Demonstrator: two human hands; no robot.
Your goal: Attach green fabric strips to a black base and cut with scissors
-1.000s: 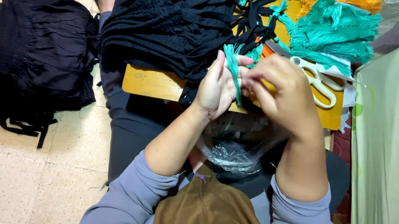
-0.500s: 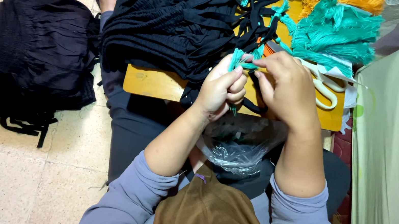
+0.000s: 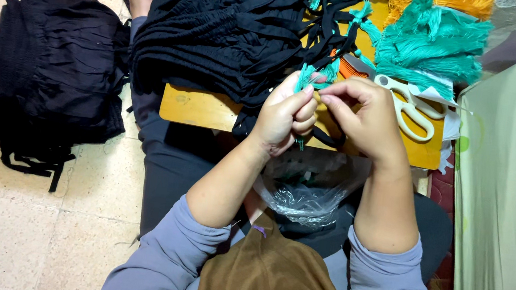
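L hand [image 3: 283,118]: fingers closed on teal tassel [image 3: 310,77], raised vs 0.5 s ago.
R hand [image 3: 368,116]: fingers pinched at tassel, unchanged.
Scissors [image 3: 409,105]: left on table [image 3: 200,107].

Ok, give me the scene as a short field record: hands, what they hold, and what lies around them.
left hand: shut on teal tassel, pinching it
right hand: fingertips at the same tassel, grip unclear
work surface: wooden board across the lap
on board: black garments with teal tassels, loose teal thread bundle, white scissors
on lap: clear plastic bag
floor, left: second black garment pile
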